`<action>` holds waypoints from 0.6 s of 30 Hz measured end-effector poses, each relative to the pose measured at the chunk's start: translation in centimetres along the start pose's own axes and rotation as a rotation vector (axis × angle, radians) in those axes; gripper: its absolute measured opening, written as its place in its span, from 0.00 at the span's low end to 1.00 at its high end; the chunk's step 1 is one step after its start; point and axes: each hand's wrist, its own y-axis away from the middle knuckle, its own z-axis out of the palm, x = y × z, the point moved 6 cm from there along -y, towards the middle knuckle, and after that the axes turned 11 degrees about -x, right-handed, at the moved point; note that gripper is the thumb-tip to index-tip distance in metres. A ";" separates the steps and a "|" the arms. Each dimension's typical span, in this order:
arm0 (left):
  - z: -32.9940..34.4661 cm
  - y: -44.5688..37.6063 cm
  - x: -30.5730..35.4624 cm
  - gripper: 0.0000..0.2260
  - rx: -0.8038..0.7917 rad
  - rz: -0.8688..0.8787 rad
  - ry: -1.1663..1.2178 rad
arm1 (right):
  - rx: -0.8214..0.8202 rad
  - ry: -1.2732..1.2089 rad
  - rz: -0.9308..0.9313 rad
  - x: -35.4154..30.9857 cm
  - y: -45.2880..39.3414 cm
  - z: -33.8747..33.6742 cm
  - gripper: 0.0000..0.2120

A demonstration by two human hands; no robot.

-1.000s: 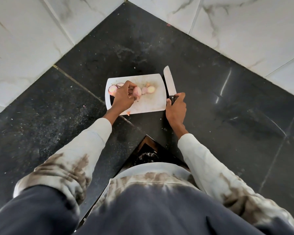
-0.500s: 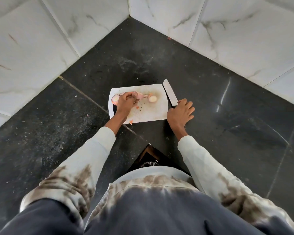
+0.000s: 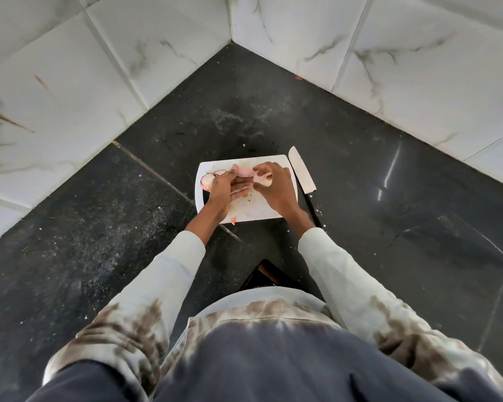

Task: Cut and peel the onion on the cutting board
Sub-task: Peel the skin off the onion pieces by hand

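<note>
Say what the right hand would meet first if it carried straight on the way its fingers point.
The right hand points up-left, so probably the onion piece between both hands, then the left hand. Depth is unclear.

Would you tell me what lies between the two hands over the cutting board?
In the head view, pink onion skin spans from left hand to right hand.

A kitchen, by the look of it, in a home: a dark polished stone counter [image 3: 360, 175] runs into a corner at 12 o'clock, backed by white marble-veined wall tiles [image 3: 70, 82] from 9 to 3 o'clock. At centre a white cutting board [image 3: 259, 210] carries onion pieces [image 3: 208, 179], with a knife [image 3: 302, 174] just beside it at 1 o'clock, and crumbs and peel flecks dot the counter
</note>
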 end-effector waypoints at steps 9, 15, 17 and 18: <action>0.2 0.0 0.1 0.26 -0.062 -0.108 0.069 | 0.035 -0.082 -0.056 -2.3 -0.2 -1.4 0.10; 0.2 -0.3 0.2 0.21 -0.029 -0.042 -0.059 | -0.015 -0.086 -0.037 -1.0 -0.2 -1.9 0.11; 0.8 -0.1 0.5 0.18 -0.060 0.024 -0.126 | -0.063 -0.097 -0.025 0.0 -0.1 -2.5 0.15; 1.1 0.0 0.6 0.18 -0.070 0.056 -0.194 | -0.101 -0.096 -0.026 0.4 -0.1 -2.6 0.19</action>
